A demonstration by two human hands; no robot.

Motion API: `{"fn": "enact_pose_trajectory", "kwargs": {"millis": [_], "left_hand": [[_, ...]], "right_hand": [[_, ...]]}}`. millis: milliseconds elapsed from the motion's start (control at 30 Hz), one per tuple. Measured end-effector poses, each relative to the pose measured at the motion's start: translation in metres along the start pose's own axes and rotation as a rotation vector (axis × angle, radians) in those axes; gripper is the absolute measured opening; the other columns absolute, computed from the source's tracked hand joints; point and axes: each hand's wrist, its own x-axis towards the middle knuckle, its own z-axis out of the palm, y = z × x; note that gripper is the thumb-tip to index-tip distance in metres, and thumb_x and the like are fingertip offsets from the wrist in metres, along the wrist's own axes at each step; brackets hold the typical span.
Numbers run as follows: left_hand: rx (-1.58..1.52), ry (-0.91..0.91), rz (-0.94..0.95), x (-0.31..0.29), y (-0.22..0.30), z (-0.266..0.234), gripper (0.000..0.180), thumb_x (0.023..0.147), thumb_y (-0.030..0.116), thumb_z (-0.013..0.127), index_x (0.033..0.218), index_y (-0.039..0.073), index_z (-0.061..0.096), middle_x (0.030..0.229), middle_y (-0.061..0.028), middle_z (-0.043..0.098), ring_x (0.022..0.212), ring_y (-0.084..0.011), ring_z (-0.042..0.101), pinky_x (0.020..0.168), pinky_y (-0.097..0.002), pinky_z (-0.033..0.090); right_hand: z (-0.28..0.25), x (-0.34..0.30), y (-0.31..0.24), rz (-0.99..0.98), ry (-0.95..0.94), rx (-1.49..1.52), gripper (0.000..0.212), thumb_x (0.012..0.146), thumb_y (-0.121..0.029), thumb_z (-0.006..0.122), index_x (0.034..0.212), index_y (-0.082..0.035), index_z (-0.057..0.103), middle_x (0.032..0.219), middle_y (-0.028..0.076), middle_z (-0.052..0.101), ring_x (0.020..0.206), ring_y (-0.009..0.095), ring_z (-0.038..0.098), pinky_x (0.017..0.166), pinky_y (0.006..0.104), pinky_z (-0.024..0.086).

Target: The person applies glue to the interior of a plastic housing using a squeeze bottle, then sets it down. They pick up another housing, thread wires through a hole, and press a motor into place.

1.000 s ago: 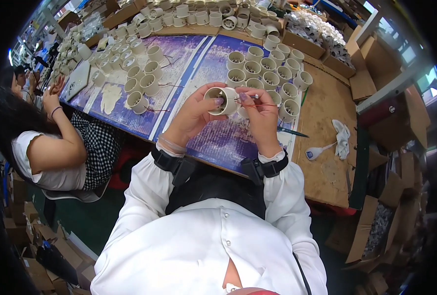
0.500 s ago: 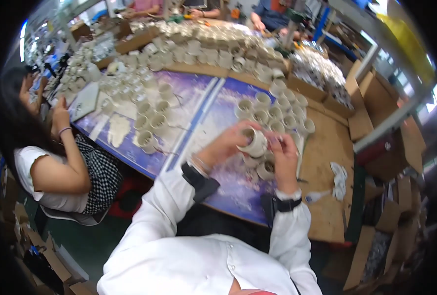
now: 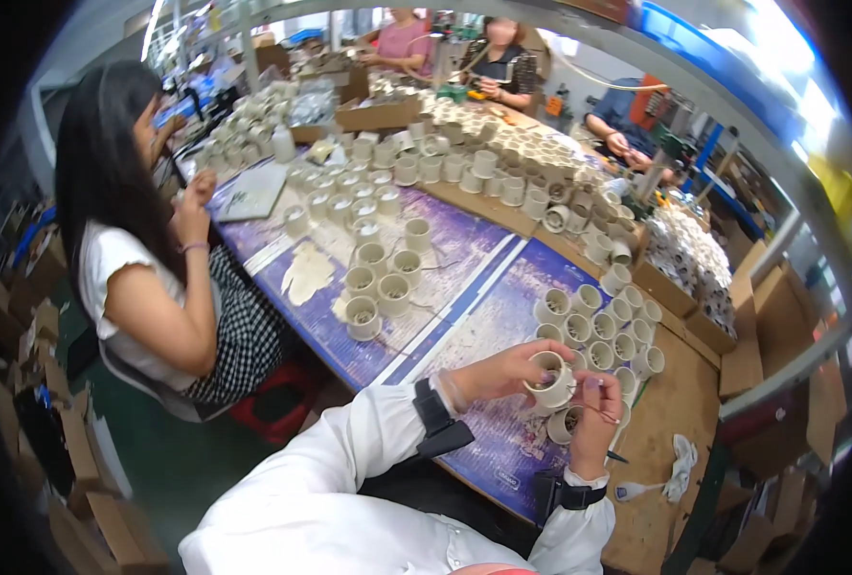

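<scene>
Our view has swung leftward, yet our left hand (image 3: 504,372) still grips the cream cup (image 3: 557,391); beside it, our right hand (image 3: 595,427) pinches reddish wires (image 3: 606,416), so the wire handling seems unfinished.

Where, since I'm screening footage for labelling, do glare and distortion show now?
Head view: glare bleaches the upper right; head view: fisheye bends the overhead beam, corners go black; head view: the held cup looks fairly clear.

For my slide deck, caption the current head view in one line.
Above a purple-topped table, the left hand holds a pale cup, the right hand close beside it.
</scene>
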Motion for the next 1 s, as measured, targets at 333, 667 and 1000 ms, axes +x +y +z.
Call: {"fn": "enact_pose_trajectory", "kwargs": {"millis": [333, 667, 1000], "left_hand": [[0.044, -0.110, -0.037, 0.003, -0.015, -0.007, 0.046, 0.083, 0.009, 0.053, 0.127, 0.010, 0.039, 0.108, -0.0060, 0.054, 0.089, -0.0143, 0.057, 0.063, -0.0279, 0.050], [0.028, -0.136, -0.063, -0.001, -0.008, -0.004, 0.048, 0.084, 0.008, 0.052, 0.129, 0.008, 0.036, 0.111, -0.0087, 0.053, 0.092, -0.0168, 0.059, 0.065, -0.0305, 0.053], [0.020, -0.159, -0.056, 0.000, -0.009, -0.003, 0.049, 0.083, 0.007, 0.053, 0.129, 0.008, 0.036, 0.111, -0.0094, 0.053, 0.091, -0.0176, 0.059, 0.067, -0.0314, 0.054]], "right_hand": [[0.001, -0.007, 0.005, -0.004, 0.103, 0.166, 0.011, 0.094, -0.016, 0.053, 0.097, -0.005, 0.050, 0.091, 0.007, 0.063, 0.076, 0.010, 0.058, 0.070, 0.0227, 0.047], [0.004, -0.006, 0.001, -0.015, 0.107, 0.161, 0.011, 0.095, -0.016, 0.053, 0.094, -0.004, 0.051, 0.089, 0.007, 0.063, 0.076, 0.010, 0.057, 0.070, 0.0224, 0.047], [0.007, -0.006, 0.002, -0.055, 0.135, 0.186, 0.014, 0.095, -0.017, 0.052, 0.093, -0.004, 0.051, 0.087, 0.007, 0.062, 0.075, 0.010, 0.056, 0.069, 0.0224, 0.046]]}}
